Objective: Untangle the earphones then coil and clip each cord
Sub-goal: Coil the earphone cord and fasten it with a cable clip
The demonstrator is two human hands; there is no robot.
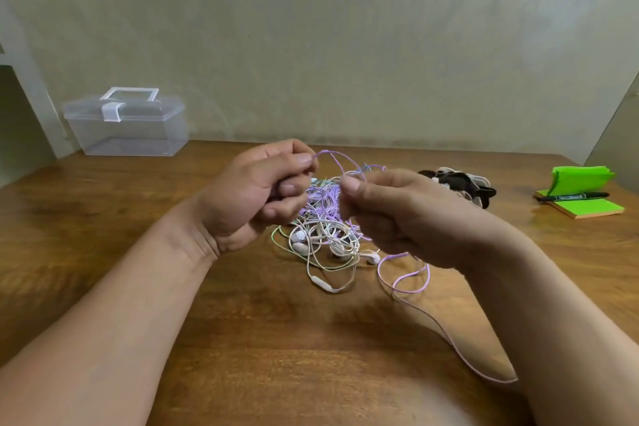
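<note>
A tangle of earphones [325, 235] lies on the wooden table [103, 218], with white, pale green and purple cords knotted together. My left hand [262, 194] pinches the purple cord [337, 157] between thumb and fingers above the tangle. My right hand [390, 218] grips the same purple cord a little to the right. Between the two hands the cord arches in a small loop. A loose length of the purple cord [411, 273] trails from under my right hand toward the table's near right side. White earbuds [372, 258] and an inline remote [320, 282] show in the pile.
A clear plastic box with a white handle [126, 124] stands at the back left. A dark heap of clips or ties [460, 185] lies behind my right hand. Green sticky notes [584, 197] and a black marker [574, 196] sit at the far right.
</note>
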